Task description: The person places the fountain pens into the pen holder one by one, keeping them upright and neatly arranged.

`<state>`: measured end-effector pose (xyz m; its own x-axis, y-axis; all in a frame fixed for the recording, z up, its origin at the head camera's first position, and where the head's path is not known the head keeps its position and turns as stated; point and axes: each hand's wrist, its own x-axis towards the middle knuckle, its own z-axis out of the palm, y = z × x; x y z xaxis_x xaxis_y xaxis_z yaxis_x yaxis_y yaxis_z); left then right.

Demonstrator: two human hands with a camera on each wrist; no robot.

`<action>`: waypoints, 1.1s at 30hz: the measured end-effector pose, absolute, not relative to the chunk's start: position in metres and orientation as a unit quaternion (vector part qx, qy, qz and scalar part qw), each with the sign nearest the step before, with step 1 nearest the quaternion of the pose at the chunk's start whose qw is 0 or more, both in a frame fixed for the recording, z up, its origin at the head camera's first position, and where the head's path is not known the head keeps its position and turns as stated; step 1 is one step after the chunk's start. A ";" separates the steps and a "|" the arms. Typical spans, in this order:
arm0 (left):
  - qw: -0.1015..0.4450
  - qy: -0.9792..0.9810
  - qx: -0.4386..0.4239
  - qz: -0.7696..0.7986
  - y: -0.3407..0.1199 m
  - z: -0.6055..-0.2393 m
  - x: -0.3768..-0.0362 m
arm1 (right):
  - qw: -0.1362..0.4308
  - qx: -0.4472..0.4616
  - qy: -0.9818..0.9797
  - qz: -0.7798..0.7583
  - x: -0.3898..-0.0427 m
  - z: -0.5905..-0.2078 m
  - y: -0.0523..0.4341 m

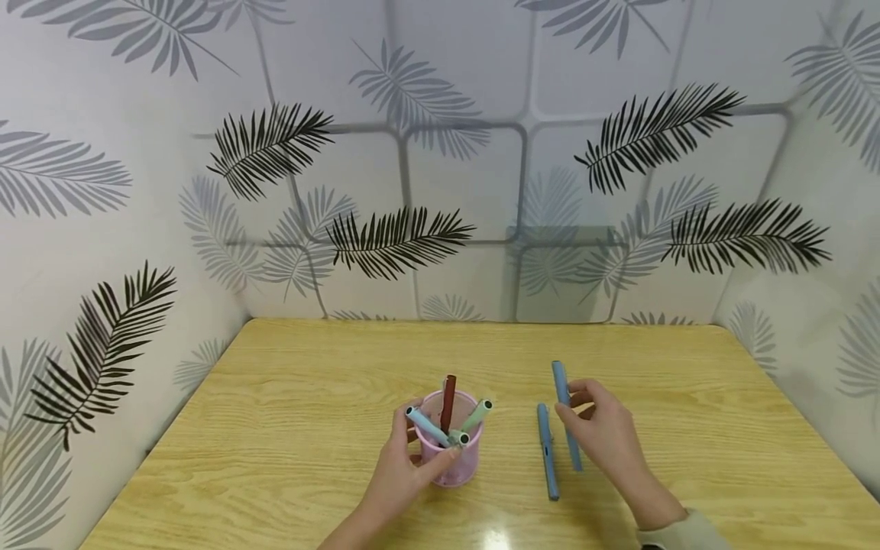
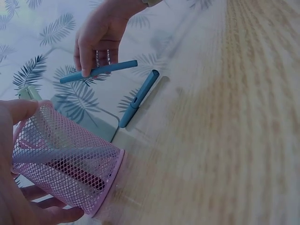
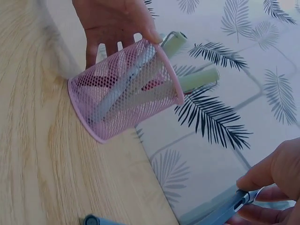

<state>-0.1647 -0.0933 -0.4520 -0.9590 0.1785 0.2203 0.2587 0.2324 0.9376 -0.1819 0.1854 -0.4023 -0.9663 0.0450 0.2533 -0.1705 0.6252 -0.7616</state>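
Observation:
A pink mesh pen cup (image 1: pixel 454 451) (image 2: pixel 65 161) (image 3: pixel 124 91) stands on the wooden table (image 1: pixel 289 428), holding several pens: a dark red one (image 1: pixel 448 401), pale green ones (image 1: pixel 477 416) (image 3: pixel 197 79) and a light blue one (image 1: pixel 426 426). My left hand (image 1: pixel 402 466) (image 3: pixel 112 21) wraps round the cup's side. My right hand (image 1: pixel 605 435) (image 2: pixel 98 37) pinches a blue pen (image 1: pixel 567 416) (image 2: pixel 98 71) (image 3: pixel 225 211), lifted above the table. A second blue pen (image 1: pixel 547 451) (image 2: pixel 139 97) lies flat on the table just left of it.
Walls papered with a leaf pattern (image 1: pixel 385 237) close the table in at the back and on both sides. Bare tabletop stretches left of the cup and right of my right hand.

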 end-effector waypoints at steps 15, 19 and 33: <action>0.021 -0.784 -0.132 -0.607 -0.092 -0.448 -0.165 | 0.206 0.090 -0.846 0.483 -0.188 -0.392 0.158; 0.023 -0.779 -0.135 -0.612 -0.093 -0.448 -0.164 | 0.208 0.095 -0.835 0.500 -0.190 -0.389 0.152; 0.026 -0.785 -0.130 -0.605 -0.092 -0.446 -0.163 | 0.222 0.109 -0.770 0.588 -0.194 -0.378 0.130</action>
<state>-0.1626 -0.0921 -0.4463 -0.9647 0.1737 0.1979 0.2356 0.2340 0.9433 -0.1941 0.1295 -0.3777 -0.8779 0.0925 0.4699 -0.4287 0.2856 -0.8571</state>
